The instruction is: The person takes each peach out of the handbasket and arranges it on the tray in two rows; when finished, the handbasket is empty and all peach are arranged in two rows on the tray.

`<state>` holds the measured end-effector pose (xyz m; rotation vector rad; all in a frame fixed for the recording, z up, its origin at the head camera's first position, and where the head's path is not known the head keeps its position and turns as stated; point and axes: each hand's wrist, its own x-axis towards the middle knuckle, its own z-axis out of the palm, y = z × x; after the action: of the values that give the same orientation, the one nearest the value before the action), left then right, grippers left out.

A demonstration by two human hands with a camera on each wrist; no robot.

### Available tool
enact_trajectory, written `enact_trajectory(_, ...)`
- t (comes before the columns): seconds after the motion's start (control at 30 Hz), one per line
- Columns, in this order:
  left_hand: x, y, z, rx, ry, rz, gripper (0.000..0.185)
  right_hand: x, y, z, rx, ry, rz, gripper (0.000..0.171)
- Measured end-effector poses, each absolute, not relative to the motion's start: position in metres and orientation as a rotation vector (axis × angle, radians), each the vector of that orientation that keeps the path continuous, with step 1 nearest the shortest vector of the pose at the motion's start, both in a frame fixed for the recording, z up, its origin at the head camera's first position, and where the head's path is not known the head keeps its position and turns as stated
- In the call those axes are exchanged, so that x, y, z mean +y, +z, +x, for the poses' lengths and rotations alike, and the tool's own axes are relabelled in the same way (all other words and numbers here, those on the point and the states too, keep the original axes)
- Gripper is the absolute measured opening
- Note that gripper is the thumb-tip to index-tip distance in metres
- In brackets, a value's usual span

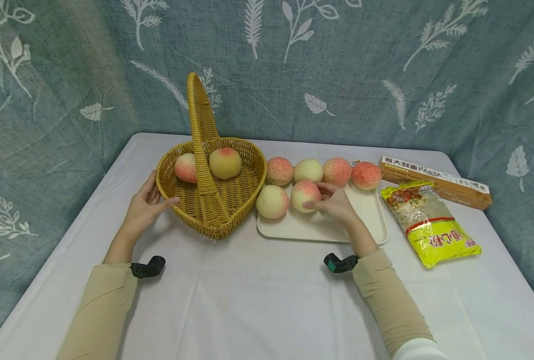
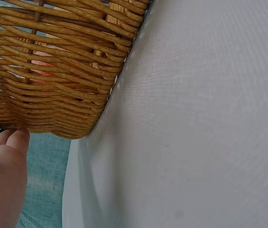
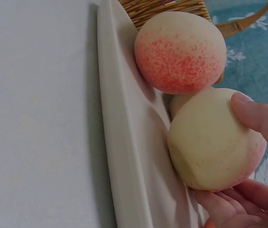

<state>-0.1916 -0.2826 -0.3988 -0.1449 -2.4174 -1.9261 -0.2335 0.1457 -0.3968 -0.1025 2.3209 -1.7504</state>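
A heart-shaped wicker basket (image 1: 212,220) with a tall handle stands left of centre, with two peaches (image 1: 224,162) inside. My left hand (image 1: 147,205) rests against the basket's left wall (image 2: 53,95), thumb on the rim, fingers relaxed. A cream tray (image 1: 366,220) beside the basket carries several peaches. My right hand (image 1: 334,202) grips the front right peach (image 1: 305,195) on the tray; in the right wrist view thumb and fingers curl round this peach (image 3: 209,137), with another peach (image 3: 179,50) just beyond it.
A yellow packet of noodles (image 1: 429,225) and a long pasta box (image 1: 433,181) lie right of the tray. A white cloth covers the table (image 1: 248,300). A patterned blue curtain hangs close behind and at both sides.
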Motion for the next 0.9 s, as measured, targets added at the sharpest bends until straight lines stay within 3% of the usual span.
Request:
enact_trajectory(0.23,-0.290,-0.413,-0.199,-2.420,-1.908,-0.168,0.087,0.150,-0.396,-0.231,2.279,-1.736,-0.141,0.065)
enact_trajectory(0.9,-0.277,-0.389,-0.187,-2.462,-1.913,-0.114,0.087,0.157,-0.399,-0.225,2.253,-1.666,-0.194,0.083)
